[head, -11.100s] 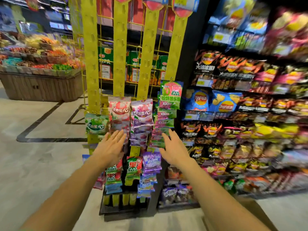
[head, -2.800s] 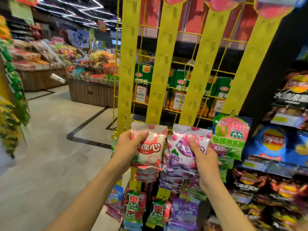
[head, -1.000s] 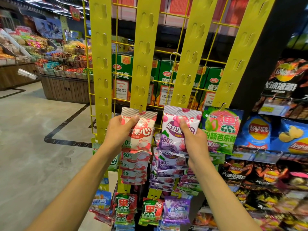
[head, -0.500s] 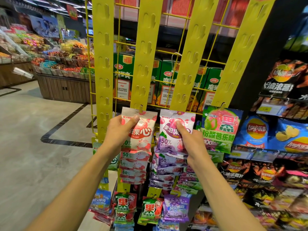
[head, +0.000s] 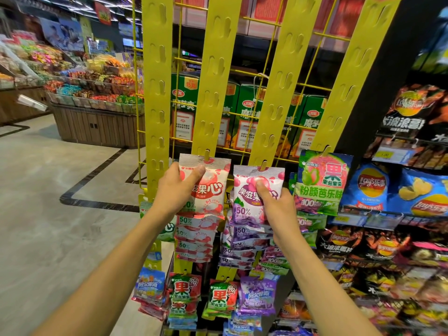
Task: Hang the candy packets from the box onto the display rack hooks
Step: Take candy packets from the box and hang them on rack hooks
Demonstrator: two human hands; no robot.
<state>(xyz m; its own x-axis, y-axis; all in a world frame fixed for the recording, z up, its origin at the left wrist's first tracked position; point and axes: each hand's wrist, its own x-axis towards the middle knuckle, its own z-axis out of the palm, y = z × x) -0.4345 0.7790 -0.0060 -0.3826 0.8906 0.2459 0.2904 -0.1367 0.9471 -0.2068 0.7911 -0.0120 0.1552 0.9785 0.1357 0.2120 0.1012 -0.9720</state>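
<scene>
The purple packet point(head: 254, 192) now hangs lower on its yellow strip point(head: 271, 98); both hands pinch glossy, crinkled packets.

"50%" on purple packet point(head: 252, 202), "Lay's" on blue chip bag point(head: 369, 187)

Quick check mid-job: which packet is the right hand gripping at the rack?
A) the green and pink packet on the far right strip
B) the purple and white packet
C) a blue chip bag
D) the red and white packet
B: the right hand grips the purple and white packet, thumb on its front, at a hook of the yellow strip; the left hand holds the red and white packet.
</scene>
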